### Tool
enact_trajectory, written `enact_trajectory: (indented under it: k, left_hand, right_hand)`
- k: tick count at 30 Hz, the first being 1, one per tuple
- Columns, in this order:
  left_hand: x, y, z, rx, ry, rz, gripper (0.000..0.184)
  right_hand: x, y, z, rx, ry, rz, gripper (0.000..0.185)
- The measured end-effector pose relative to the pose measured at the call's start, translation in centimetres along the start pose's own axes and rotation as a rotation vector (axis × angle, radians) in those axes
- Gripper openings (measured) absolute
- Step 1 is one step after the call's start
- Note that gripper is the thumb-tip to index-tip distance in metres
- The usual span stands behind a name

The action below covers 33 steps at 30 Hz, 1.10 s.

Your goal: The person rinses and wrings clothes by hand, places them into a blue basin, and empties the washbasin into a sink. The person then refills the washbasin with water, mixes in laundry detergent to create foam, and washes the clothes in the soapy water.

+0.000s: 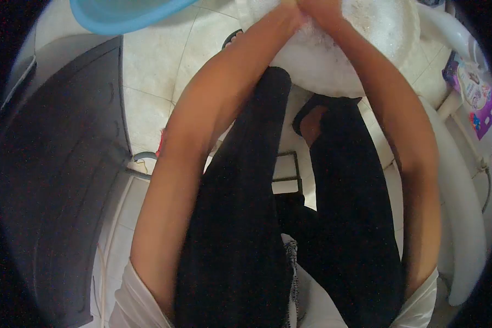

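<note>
A wide white basin (325, 87) of sudsy water lies at the top centre, between and beyond my knees. Both my arms reach forward over it. My left hand (292, 10) and my right hand (320, 6) come together at the top edge of the view, above the white suds (306, 60). Their fingers are cut off by the frame or hidden, so what they hold, if anything, does not show.
At the top left is a blue tub (128, 19). A large dark panel (65, 180) fills the left side. Pale floor tiles (153, 71) lie between. On the right are a purple packet (473, 93) and a curved white object (459, 218).
</note>
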<state>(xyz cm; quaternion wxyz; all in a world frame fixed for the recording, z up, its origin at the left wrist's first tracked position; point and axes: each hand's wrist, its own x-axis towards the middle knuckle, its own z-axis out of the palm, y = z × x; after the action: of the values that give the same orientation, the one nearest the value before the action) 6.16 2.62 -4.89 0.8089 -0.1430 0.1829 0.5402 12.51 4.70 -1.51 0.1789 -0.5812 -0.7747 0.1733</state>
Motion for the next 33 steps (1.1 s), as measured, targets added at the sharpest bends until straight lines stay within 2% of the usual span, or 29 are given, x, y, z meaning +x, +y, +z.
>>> enact_trajectory:
  k: [1, 2, 3, 4, 6, 7, 9, 10, 12, 14, 15, 17, 20, 22, 23, 25, 26, 28, 29, 31, 32, 33]
  left_hand:
    - [0.4, 0.0, -0.8, -0.022, -0.011, 0.007, 0.047]
    - [0.8, -0.3, -1.5, -0.149, -0.08, 0.011, 0.047]
    - [0.5, -0.1, -0.7, -0.038, -0.023, 0.003, 0.047]
    - [0.2, 0.1, -0.1, 0.073, 0.033, -0.003, 0.048]
    - [-0.4, 0.0, 0.2, 0.104, 0.06, -0.006, 0.048]
    - [-0.5, -0.1, 0.3, 0.104, 0.06, -0.012, 0.048]
    - [-0.7, 0.0, 0.2, 0.104, 0.064, -0.01, 0.048]
    - [-0.8, 0.1, 0.0, 0.107, 0.067, -0.009, 0.048]
    - [-1.0, 0.3, -0.2, 0.107, 0.074, -0.009, 0.049]
    - [-1.4, 0.5, 0.0, 0.105, 0.081, -0.007, 0.049]
    - [-1.4, 0.6, -0.1, 0.107, 0.082, -0.005, 0.049]
    - [-1.3, 0.7, -0.1, 0.114, 0.084, -0.003, 0.049]
    - [-1.3, 0.5, -0.3, 0.118, 0.087, -0.003, 0.05]
    - [-0.9, 0.4, -0.3, 0.125, 0.087, 0.0, 0.05]
    - [-0.9, 0.4, -0.3, 0.125, 0.085, 0.001, 0.05]
    - [-0.9, 0.4, -0.4, 0.13, 0.082, -0.002, 0.05]
    - [-0.9, 0.3, -0.4, 0.135, 0.086, -0.007, 0.05]
    - [-0.9, 0.1, -0.3, 0.138, 0.086, -0.008, 0.051]
    - [-1.0, 0.1, -0.3, 0.135, 0.088, -0.008, 0.051]
    - [-1.1, 0.1, -0.2, 0.138, 0.087, -0.009, 0.051]
    - [-1.2, 0.2, -0.2, 0.137, 0.085, -0.01, 0.051]
    - [-1.3, 0.2, -0.2, 0.134, 0.086, -0.01, 0.051]
  right_hand:
    - [0.9, 1.5, -0.1, 0.001, 0.001, 0.002, 0.038]
    - [1.7, 3.2, -0.6, 0.083, -0.074, -0.087, 0.04]
    - [2.3, 4.3, -0.9, 0.164, -0.144, -0.173, 0.041]
    - [2.6, 4.6, -1.1, 0.163, -0.139, -0.17, 0.041]
    - [2.6, 5.2, -1.4, 0.004, -0.236, -0.031, 0.044]
    - [2.3, 6.0, -0.3, -0.001, -0.235, -0.028, 0.044]
    - [1.7, 6.6, 2.3, -0.073, -0.052, -0.005, 0.047]
    - [1.0, 4.9, 1.2, -0.069, -0.056, -0.006, 0.047]
    - [-0.9, 0.4, -2.9, 0.233, -0.26, 0.094, 0.049]
    - [-4.2, 2.3, 1.3, -0.014, -0.171, -0.312, 0.047]
    - [-4.5, 1.6, 0.5, -0.013, -0.175, -0.315, 0.047]
    - [-5.4, -0.5, -2.3, -0.128, -0.152, -0.609, 0.043]
    - [-4.3, 1.4, -0.8, -0.184, -0.112, -0.55, 0.041]
    - [-1.5, 3.0, -0.2, -0.019, -0.178, -0.321, 0.042]
    - [-0.4, 3.1, -0.7, -0.018, -0.174, -0.321, 0.042]
    - [1.6, 2.3, -3.0, 0.136, -0.273, 0.168, 0.044]
    - [1.6, 2.4, -2.6, 0.135, -0.268, 0.17, 0.044]
    - [1.3, 4.2, -0.7, 0.1, -0.141, -0.025, 0.045]
    - [0.8, 4.4, -0.5, 0.099, -0.143, -0.025, 0.045]
    - [-0.9, 1.7, -2.2, 0.214, -0.233, 0.165, 0.044]
    - [-1.7, 0.8, -2.7, 0.212, -0.233, 0.164, 0.044]
    - [-2.9, -0.1, -3.0, 0.189, -0.218, 0.068, 0.044]
